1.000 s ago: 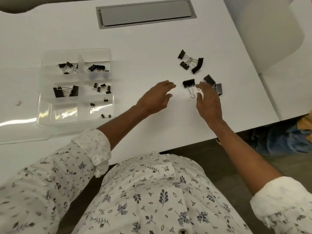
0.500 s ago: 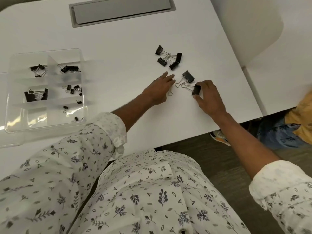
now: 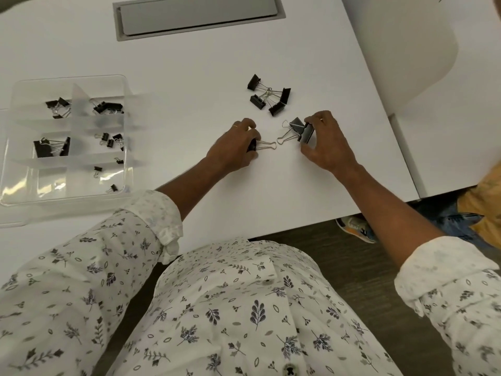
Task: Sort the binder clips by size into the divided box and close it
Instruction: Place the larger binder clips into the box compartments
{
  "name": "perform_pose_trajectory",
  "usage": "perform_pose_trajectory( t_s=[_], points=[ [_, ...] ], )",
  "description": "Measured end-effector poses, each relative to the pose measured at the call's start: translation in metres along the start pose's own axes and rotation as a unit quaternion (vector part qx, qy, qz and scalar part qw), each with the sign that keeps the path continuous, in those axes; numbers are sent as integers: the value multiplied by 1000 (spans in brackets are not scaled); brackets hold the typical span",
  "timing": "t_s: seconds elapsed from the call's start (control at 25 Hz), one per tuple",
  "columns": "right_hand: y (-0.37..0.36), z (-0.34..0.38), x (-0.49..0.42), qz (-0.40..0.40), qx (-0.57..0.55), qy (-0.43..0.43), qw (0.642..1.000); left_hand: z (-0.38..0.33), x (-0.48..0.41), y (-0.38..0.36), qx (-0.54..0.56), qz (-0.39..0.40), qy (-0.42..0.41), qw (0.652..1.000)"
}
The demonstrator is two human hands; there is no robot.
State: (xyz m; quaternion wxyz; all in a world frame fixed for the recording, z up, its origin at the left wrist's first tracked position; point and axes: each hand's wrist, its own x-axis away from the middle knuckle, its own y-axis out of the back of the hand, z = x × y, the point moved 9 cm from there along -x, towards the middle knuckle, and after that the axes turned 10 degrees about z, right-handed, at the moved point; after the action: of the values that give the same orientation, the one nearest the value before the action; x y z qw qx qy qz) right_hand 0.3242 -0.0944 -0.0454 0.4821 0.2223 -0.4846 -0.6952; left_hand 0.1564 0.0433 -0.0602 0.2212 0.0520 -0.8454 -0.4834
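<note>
My left hand [image 3: 235, 147] grips a black binder clip [image 3: 252, 146] on the white table, its wire handles pointing right. My right hand [image 3: 326, 143] pinches a larger black clip [image 3: 307, 132], and a second clip [image 3: 295, 123] lies against it. Their wire handles nearly touch between my hands. A cluster of several black clips [image 3: 268, 95] lies just beyond my hands. The clear divided box [image 3: 16, 104] stands open at the left, with sorted clips in its compartments: large ones at the left, smaller ones at the right.
A grey cable hatch [image 3: 199, 14] is set into the table at the back. A white chair [image 3: 406, 44] stands at the right. Another person's leg and shoe [image 3: 355, 227] show under the table's right edge. The box's clear lid [image 3: 10, 217] lies before the box.
My left hand has curled round a clip that it was only touching. My right hand has lifted its grip onto the larger clip. The camera view has shifted slightly.
</note>
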Motion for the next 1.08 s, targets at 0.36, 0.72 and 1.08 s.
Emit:
perform_pose_trajectory(
  t_s=[0.36,0.72,1.08],
  points=[
    [-29,15,-31,109,31,-27,993,37,25,-2,89,-34,72,993],
    [-31,14,-25,62,2,-69,996,54,46,4,199,-102,122,967],
    [-77,91,2,138,-835,-176,503,75,88,1,772,-88,91,622]
  ],
)
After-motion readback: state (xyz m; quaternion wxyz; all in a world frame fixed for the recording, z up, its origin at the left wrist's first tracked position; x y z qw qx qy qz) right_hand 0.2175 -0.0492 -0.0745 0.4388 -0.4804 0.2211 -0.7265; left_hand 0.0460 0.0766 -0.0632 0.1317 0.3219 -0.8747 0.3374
